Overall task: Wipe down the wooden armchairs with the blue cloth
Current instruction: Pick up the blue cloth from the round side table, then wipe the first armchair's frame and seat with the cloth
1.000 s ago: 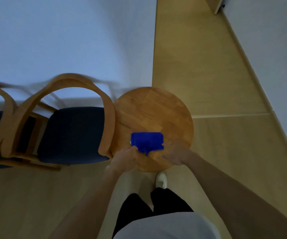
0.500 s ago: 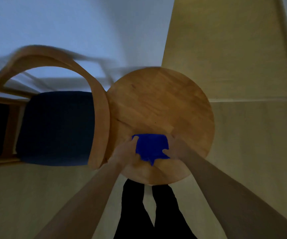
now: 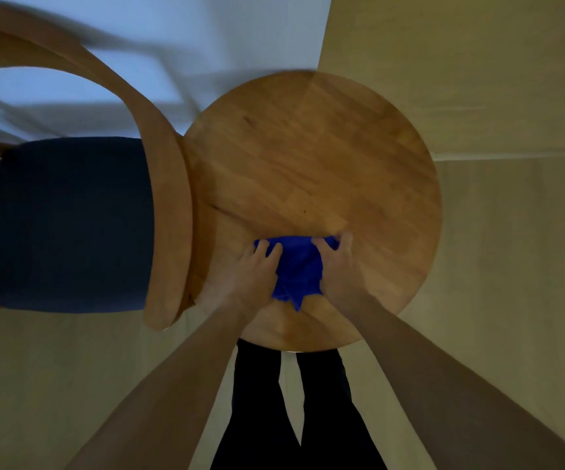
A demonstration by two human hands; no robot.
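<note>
the pale wooden floor (image 3: 477, 62) filled the right and lower parts of the view, with a light wall (image 3: 206, 28) behind at upper left. a wooden armchair (image 3: 169, 184) stood to the left, its curved arm sweeping down beside the round wooden worktop (image 3: 325, 157), the two touching or very nearly so; its dark blue seat cushion (image 3: 67, 225) lay further left. the upper part of the chair frame was blurred. the worktop's round top sat in the middle of the view, its grain running in strips.

the person's two bare forearms reached in from the bottom, and dark trouser legs (image 3: 325, 401) showed between them below the near edge of the worktop.

the blue cloth (image 3: 298, 266) lay bunched on the near part of the worktop, apart from the armchair, with a small corner pointing toward the person. the left hand (image 3: 255, 269) rested on the cloth's left side, fingers (image 3: 262, 247) bent over its edge and gathering it. the right hand (image 3: 340, 269) sat on the cloth's right side, its fingers (image 3: 345, 240) curled onto the far right corner, gripping the fabric. both hands were therefore holding the cloth between them, pressed against the wood, with the blue showing in the gap.
</note>
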